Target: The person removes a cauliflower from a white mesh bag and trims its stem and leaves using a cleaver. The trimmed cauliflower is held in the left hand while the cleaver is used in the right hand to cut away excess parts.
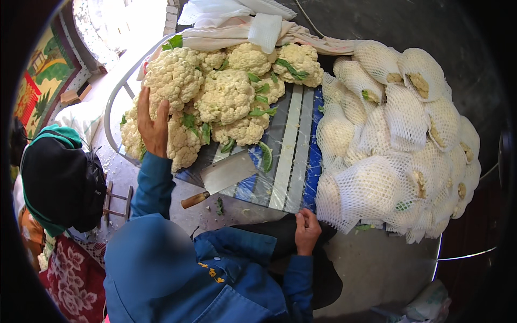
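My left hand [153, 128] is raised against the left side of the cauliflower pile, fingers and thumb apart. Its fingertips meet the lower edge of a large cauliflower head [173, 78]. More bare cauliflower [226, 97] with green leaf scraps is heaped beside it. My right hand [307, 231], fingers curled and nothing visible in it, is by the table's front edge, close to a cauliflower in a white foam net sleeve [367, 187]. Between the hands a cleaver [228, 173] lies flat on the striped table top [288, 161], its wooden handle past the front edge.
Several net-sleeved cauliflowers [408, 121] are piled at the right. Empty foam sleeves [264, 30] lie on a cloth [226, 38] behind the bare heads. A curved metal rail [108, 109] bounds the table's left. Another person in a dark hood [60, 181] is at far left.
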Demonstrator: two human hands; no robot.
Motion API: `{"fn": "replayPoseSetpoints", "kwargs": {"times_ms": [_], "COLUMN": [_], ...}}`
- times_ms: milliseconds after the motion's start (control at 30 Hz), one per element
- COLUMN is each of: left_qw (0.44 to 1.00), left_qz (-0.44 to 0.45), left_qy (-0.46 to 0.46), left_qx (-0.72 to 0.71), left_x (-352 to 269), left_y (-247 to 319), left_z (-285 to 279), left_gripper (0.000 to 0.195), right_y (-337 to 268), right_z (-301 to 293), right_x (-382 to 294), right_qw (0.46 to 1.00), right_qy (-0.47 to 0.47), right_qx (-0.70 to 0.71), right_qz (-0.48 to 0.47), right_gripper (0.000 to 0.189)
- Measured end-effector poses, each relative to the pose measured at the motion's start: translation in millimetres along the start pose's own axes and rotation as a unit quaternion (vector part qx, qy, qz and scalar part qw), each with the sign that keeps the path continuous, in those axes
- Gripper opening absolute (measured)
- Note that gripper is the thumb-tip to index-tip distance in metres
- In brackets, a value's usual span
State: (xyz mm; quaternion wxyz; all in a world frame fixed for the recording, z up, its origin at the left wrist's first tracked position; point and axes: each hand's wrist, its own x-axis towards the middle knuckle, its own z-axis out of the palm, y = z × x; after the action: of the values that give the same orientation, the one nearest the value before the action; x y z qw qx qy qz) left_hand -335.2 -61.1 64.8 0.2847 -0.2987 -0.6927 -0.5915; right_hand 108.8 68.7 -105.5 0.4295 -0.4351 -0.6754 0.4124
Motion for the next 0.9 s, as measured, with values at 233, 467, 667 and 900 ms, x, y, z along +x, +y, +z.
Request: {"fn": "replayPoseSetpoints", "kwargs": {"times_ms": [233, 467, 667, 900], "left_qw": [0.986, 0.985, 0.992, 0.990], "left_qz": [0.034, -0.014, -0.039, -0.041], "left_qy": [-0.040, -0.085, -0.111, -0.119], "left_qx": [0.161, 0.149, 0.036, -0.070], "left_x": [54.3, 77.6, 90.2, 85.6], "left_y": [-57.5, -110.1, -133.2, -131.4], "left_z": [-13.6, -10.5, -7.8, 7.2], "left_gripper": [0.085, 0.089, 0.085, 0.083], "right_y": [-47.0, -156.2, -255.6, -301.0], "right_z": [3.2, 61.6, 191.7, 285.8], "right_x": [20.8, 112.5, 159.7, 166.4], "right_qw": [0.996, 0.917, 0.834, 0.826], "right_qy": [-0.053, -0.061, -0.055, -0.111], "right_qx": [-0.029, -0.137, -0.093, -0.096], "right_qz": [-0.067, -0.370, -0.542, -0.544], "right_gripper": [0.051, 0.067, 0.076, 0.080]}}
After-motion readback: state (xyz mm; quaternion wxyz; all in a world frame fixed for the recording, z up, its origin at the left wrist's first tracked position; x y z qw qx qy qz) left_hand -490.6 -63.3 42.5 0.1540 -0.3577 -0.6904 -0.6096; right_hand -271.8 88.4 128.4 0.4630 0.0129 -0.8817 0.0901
